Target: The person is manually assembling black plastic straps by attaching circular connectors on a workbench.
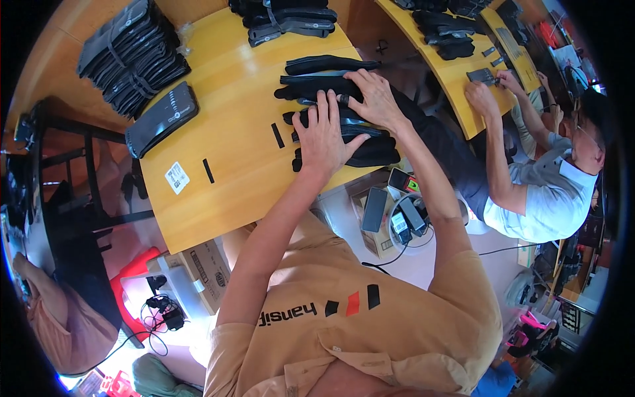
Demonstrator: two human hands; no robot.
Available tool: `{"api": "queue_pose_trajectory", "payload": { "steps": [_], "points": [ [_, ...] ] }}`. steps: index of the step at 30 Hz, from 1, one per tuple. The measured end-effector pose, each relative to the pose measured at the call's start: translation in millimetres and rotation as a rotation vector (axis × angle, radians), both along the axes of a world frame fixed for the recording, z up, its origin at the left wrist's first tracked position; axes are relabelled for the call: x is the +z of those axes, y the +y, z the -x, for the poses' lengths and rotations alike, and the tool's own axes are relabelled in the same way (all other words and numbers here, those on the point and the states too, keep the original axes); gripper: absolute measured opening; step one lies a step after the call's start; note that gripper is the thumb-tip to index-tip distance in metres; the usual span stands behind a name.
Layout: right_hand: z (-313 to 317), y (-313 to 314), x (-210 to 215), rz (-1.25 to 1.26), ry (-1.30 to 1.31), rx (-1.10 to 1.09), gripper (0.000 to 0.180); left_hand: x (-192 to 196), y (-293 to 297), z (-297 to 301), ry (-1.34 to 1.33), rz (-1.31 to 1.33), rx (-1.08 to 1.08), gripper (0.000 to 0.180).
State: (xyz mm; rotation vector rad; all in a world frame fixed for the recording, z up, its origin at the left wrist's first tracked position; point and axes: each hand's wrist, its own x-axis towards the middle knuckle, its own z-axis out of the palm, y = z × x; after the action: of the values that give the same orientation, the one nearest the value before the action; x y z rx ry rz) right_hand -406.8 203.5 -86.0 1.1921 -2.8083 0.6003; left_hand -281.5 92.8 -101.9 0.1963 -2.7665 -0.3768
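Note:
Black, folded, sock-like fabric pieces (309, 88) lie side by side in a row at the right part of the yellow table (231, 99). Across the nearer pieces, my left hand (321, 137) lies palm down with its fingers spread. My right hand (377, 100) rests on the farther pieces, fingers apart, close to the left one. Neither hand is closed around a piece; what lies under the palms is hidden. Two short black strips (208, 171) are stuck or laid on the tabletop to the left, beside a white printed label (176, 178).
Banded stacks of black flat pieces (122, 49) stand at the far left, with one flat piece (169, 116) before them. Another bundle (291, 23) lies at the back. A phone (374, 209) is below the table's right edge. A co-worker (542, 192) handles something dark at another yellow table (436, 66).

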Motion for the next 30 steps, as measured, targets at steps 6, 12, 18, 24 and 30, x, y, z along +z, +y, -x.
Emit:
{"api": "queue_pose_trajectory", "payload": {
  "steps": [6,12,18,24,30],
  "points": [
    [-0.8,0.3,-4.2,0.072,0.151,0.1,0.044,0.6,0.4,-0.5,0.03,0.008,0.001,0.092],
    [-7.4,-1.9,-2.9,0.102,0.226,0.131,0.049,0.9,2.7,-2.1,-0.031,0.0,0.018,0.09],
    [-8.1,-1.5,-1.3,0.149,0.194,0.127,0.05,4.1,4.0,-0.4,-0.111,-0.057,-0.002,0.087],
    [-4.3,-4.3,-0.1,0.088,0.124,0.111,0.047,5.7,1.1,0.7,-0.154,-0.074,-0.002,0.086],
    [-4.0,-2.6,-2.6,0.059,0.076,0.074,0.048,5.6,0.2,0.5,-0.161,-0.057,-0.005,0.084]
  ]
}}
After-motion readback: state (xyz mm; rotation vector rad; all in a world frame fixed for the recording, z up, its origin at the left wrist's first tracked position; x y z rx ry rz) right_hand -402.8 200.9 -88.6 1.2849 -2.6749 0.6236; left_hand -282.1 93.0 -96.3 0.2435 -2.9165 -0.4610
